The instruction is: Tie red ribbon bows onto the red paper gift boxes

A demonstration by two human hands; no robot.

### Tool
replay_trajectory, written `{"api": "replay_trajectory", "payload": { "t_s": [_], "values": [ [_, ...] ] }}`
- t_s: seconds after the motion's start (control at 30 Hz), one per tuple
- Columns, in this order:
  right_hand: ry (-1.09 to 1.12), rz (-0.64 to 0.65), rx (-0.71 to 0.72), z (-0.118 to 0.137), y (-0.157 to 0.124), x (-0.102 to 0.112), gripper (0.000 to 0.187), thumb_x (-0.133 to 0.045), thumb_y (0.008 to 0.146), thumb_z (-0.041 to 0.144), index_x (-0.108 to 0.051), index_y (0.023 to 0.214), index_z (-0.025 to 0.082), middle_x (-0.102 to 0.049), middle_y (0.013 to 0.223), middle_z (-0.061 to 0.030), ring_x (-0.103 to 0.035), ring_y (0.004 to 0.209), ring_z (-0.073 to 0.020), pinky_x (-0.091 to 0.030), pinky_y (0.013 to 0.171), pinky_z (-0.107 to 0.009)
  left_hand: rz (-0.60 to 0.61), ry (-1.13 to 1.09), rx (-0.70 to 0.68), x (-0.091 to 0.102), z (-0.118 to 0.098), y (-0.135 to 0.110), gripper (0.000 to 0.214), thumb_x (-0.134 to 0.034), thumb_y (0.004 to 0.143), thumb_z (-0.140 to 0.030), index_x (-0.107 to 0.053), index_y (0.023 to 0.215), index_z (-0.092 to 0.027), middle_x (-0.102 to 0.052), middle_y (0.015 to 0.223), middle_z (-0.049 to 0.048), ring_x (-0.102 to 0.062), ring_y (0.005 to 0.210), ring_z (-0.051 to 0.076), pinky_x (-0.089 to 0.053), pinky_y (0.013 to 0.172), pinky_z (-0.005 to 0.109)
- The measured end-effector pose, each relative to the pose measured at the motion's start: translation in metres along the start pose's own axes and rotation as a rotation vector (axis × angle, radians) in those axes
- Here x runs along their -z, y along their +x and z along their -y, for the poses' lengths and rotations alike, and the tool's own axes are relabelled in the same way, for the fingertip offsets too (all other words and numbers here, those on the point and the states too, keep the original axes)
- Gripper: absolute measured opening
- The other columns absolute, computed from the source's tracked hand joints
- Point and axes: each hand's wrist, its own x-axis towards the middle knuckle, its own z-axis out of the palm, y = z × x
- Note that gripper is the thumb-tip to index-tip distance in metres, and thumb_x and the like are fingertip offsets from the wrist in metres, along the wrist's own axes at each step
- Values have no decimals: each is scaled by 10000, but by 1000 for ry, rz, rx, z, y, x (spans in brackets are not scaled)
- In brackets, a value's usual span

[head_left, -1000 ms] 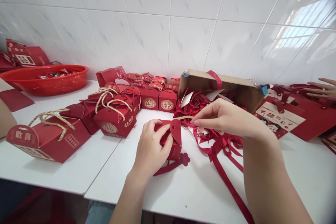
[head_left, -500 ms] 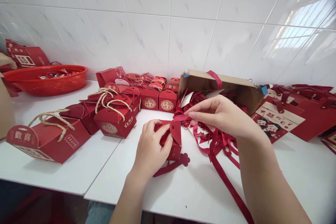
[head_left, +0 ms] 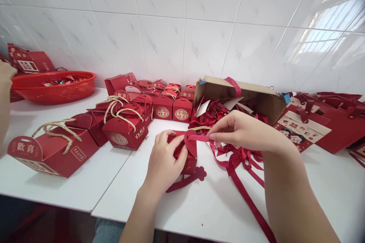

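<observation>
A: Left hand [head_left: 167, 155] status?
B: Fingers half curled over the left side and top of the small red box [head_left: 190, 165], thumb and forefinger a bit apart, has hold of it

A: Right hand [head_left: 241, 133]?
B: Thumb and fingertips pinched together on a bright ribbon [head_left: 199, 138], other end at the box's rounded flap [head_left: 192, 146]. Can't tell if it goes through the hole

A: Box position?
B: On the white table [head_left: 162, 216], nearer us than two boxes with gold emblems [head_left: 182, 114]. Dark strip with a flower end [head_left: 201, 173] lies at its near side

A: Right of it?
B: Loose red ribbons [head_left: 236, 155], one long one running to the near edge. Open carton [head_left: 273, 106] behind, printed bag [head_left: 308, 127] to its right

A: Left?
B: Rope-handled boxes [head_left: 125, 133], red basin [head_left: 54, 93] beyond, small wrapped items in it
</observation>
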Motion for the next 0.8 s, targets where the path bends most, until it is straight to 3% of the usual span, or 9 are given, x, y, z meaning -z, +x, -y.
{"api": "replay_trajectory", "payload": {
  "t_s": [0.57,0.63,0.7,0.8],
  "values": [
    [-73,121,44,-5,5,-7,262,-552,835,345,-709,702,181,-615,615,-1,-396,473,-91,-316,436,-245,-212,-98,72,-7,-2,-2,184,-558,842,-228,-735,891,-220,-598,1004,61,-587,973,226,-505,852,385],
    [-86,77,73,-6,5,-7,219,-558,839,330,-735,802,207,-671,723,-11,-525,575,-122,-403,507,-248,-255,-122,58,-6,-3,-1,185,-555,849,-224,-734,894,-208,-606,980,59,-610,932,208,-517,823,356],
    [-88,-6,119,-7,7,-9,214,-571,840,309,-739,955,241,-704,951,-27,-624,815,-170,-489,687,-267,-312,-149,38,-6,-4,0,181,-557,857,-226,-732,897,-203,-616,949,54,-626,890,186,-527,801,323],
    [-49,-126,159,-10,15,-16,295,-576,849,309,-688,1117,258,-625,1228,-43,-580,1106,-217,-466,931,-316,-410,-154,-2,-5,-7,1,164,-572,861,-231,-729,904,-212,-633,915,43,-641,853,170,-535,798,303]
  ]
}}
